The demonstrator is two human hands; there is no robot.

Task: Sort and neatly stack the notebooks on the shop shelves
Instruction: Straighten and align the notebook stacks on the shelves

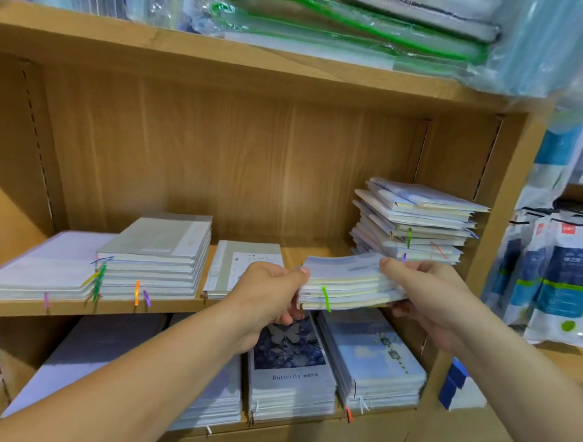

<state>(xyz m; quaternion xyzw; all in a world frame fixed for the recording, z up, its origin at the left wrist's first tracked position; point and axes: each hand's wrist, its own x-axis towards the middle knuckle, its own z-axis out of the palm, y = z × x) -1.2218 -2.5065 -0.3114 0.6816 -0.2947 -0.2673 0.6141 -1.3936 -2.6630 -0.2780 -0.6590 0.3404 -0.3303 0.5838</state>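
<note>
Pale wood shop shelving, viewed from above over two bare forearms. Between both hands, a small bundle of notebooks (344, 282) with cream page edges and a green ribbon marker (326, 299) dangling from the front. Left hand (268, 286) pinching the bundle's left end, thumb on top and fingers beneath. Right hand (426, 291) clasping the right end the same way, probably to square the edges and keep the loose books from sliding apart. Hangs in the air just in front of the middle shelf (168, 307), level with the bare gap between a single grey-green notebook (245, 265) and a tall, uneven stack (412, 225) against the right wall; likely bound for that gap or that stack, judging by the matching pale blue covers. Further left on the same shelf, a neat grey-green stack (160, 259) butting against a low lavender pile (40, 271). Below, on the lower shelf, a butterfly-cover stack (291, 379) just beside a sky-blue stack (371, 362). Overhead, plastic-wrapped folders with green trim (356, 31).
</note>
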